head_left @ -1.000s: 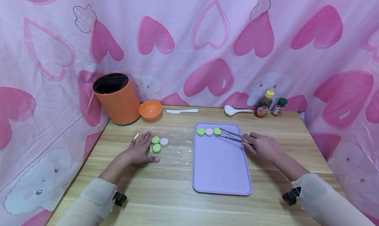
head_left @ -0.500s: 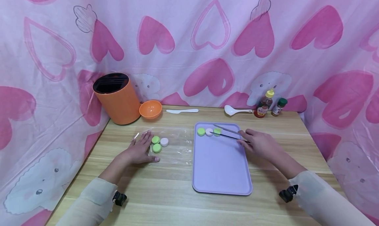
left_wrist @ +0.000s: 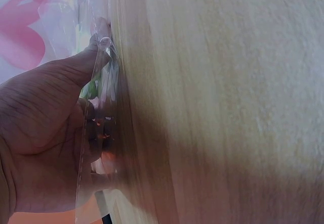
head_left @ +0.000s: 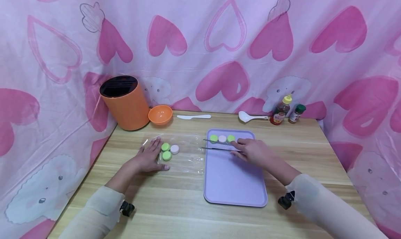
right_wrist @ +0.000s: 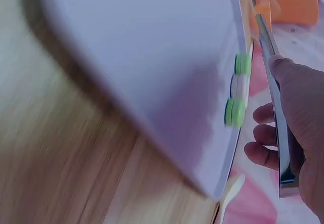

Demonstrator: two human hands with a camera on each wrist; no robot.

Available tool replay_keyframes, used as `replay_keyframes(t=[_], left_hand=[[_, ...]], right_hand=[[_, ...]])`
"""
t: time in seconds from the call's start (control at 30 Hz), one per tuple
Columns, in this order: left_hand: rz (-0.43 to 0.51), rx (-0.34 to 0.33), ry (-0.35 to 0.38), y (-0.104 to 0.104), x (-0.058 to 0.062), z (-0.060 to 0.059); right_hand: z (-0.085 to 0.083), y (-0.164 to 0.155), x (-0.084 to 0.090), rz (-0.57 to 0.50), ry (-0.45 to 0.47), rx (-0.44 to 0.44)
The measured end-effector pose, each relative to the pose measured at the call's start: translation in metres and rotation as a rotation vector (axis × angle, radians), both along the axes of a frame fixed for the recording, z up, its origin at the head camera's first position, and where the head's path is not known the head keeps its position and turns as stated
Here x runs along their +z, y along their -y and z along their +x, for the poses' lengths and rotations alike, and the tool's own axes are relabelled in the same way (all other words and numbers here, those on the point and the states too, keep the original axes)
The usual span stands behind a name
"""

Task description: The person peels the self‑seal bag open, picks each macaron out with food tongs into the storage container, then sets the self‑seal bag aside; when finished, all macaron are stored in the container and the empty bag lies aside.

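Observation:
My left hand rests with spread, straight fingers on a clear plastic bag at the left of the table. Beside its fingertips sit a green macaron, a second green macaron and a pale pink macaron. My right hand grips metal tongs above the purple tray. The tongs' arms stand apart, tips pointing left past the tray's edge, with nothing between them. Along the tray's far end lie in a row a green macaron, a pale pink one and another green one.
An orange knife block and an orange bowl stand at the back left. Behind the bag lies a white knife. At the back right are a white spoon, a yellow-capped sauce bottle and a green-capped jar.
The tongs have let go of the green macaron at the row's right end. My right hand has moved left with them across the tray. The left hand has stayed in place.

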State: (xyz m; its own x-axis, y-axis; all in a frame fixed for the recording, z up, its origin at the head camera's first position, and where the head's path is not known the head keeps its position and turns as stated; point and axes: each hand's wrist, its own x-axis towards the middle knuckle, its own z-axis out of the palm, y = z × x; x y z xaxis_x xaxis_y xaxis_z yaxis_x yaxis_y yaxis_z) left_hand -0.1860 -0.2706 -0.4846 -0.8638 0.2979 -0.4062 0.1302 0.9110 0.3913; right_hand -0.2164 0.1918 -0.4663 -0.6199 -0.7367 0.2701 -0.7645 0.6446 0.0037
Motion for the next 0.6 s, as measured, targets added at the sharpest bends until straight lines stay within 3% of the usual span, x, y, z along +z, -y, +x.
replay_keyframes(t=[0.23,0.6], left_hand=[[-0.016,-0.01,0.0,0.0,0.0,0.0],[-0.021,-0.002,-0.002,0.0,-0.002,0.0]], right_hand=[[-0.004,0.033,-0.005,-0.002,-0.052,0.069],[-0.007,0.075,-0.016,-0.009,-0.046,0.109]])
